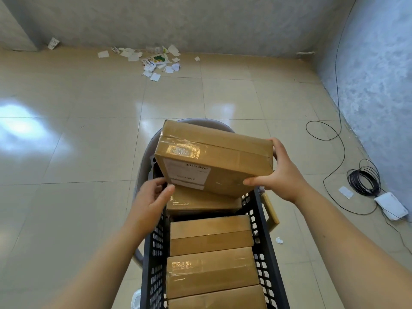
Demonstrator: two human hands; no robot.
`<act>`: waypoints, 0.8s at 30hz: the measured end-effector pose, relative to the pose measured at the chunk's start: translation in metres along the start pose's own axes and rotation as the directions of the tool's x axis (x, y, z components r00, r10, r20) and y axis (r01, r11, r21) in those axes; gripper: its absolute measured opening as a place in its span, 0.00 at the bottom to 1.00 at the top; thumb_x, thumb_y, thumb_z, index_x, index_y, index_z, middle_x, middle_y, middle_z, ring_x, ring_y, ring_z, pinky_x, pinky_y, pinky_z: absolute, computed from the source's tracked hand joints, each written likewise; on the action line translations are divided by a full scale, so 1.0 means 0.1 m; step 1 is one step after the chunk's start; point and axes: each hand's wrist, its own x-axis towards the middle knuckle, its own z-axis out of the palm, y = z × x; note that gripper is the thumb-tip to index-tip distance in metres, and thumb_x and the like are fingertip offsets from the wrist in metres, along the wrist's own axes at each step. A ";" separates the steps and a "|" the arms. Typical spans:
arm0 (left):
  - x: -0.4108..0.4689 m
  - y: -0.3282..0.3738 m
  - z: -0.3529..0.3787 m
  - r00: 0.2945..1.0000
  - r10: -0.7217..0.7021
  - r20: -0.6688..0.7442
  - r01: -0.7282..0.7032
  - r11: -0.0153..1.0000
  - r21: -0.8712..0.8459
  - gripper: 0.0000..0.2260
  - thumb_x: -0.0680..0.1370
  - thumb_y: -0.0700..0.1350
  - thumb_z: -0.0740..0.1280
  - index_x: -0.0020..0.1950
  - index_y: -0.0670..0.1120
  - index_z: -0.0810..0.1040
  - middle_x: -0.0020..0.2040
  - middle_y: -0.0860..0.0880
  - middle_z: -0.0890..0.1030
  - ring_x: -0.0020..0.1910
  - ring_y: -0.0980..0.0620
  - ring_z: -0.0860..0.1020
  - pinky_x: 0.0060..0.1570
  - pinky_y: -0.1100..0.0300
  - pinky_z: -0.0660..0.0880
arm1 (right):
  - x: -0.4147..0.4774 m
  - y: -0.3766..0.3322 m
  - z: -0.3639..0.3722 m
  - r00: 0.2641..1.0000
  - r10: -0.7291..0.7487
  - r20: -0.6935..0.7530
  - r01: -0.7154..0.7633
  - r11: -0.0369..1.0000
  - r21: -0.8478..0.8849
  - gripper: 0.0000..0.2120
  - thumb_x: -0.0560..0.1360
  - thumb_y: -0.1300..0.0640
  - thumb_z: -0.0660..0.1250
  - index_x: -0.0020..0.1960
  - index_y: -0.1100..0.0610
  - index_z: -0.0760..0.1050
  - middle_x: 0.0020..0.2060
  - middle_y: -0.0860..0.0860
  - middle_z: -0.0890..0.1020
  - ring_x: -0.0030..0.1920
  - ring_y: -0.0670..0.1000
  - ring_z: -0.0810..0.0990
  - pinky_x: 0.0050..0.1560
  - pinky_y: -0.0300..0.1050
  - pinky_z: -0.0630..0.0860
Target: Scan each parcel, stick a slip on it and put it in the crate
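Print on the white slip (187, 172) of the raised parcel (223, 152) is too blurred to read. That parcel hides part of the lower parcel (200, 200) — and the right hand's (282, 172) fingertips behind its far end. The black crate (153, 253) and nearest parcel (216, 297) run off the bottom edge.

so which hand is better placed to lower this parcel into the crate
Right. The right hand grips the right end of the parcel, thumb on its near side, above the crate. The left hand only meets the near left corner, so it likely just steadies.
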 end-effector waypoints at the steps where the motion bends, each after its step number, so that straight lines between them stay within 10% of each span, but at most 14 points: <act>1: 0.03 -0.07 0.07 0.999 -0.020 0.039 0.015 0.994 0.112 0.22 0.74 0.63 0.60 0.65 0.54 0.70 0.60 0.56 0.74 0.57 0.62 0.73 0.52 0.64 0.71 | 0.04 -0.01 -0.01 1.000 0.015 0.007 -0.015 1.000 -0.002 0.47 0.57 0.46 0.81 0.66 0.39 0.56 0.58 0.42 0.69 0.58 0.53 0.71 0.51 0.57 0.78; 10: 0.21 -0.46 0.52 0.845 -0.279 0.456 -0.029 0.827 0.561 0.33 0.78 0.64 0.51 0.77 0.49 0.50 0.78 0.50 0.49 0.76 0.47 0.44 0.73 0.49 0.48 | 0.24 -0.11 -0.02 0.998 0.062 0.007 -0.062 0.998 -0.018 0.44 0.59 0.49 0.81 0.66 0.41 0.58 0.60 0.48 0.70 0.56 0.56 0.73 0.36 0.45 0.79; 24: 0.04 -0.58 0.65 0.866 -0.290 0.407 -0.168 0.599 0.783 0.37 0.75 0.68 0.48 0.77 0.46 0.49 0.71 0.45 0.62 0.68 0.42 0.60 0.69 0.52 0.59 | 0.31 -0.28 -0.02 0.996 -0.065 0.057 0.069 0.995 -0.068 0.47 0.57 0.52 0.82 0.68 0.42 0.59 0.61 0.45 0.72 0.60 0.51 0.72 0.48 0.48 0.78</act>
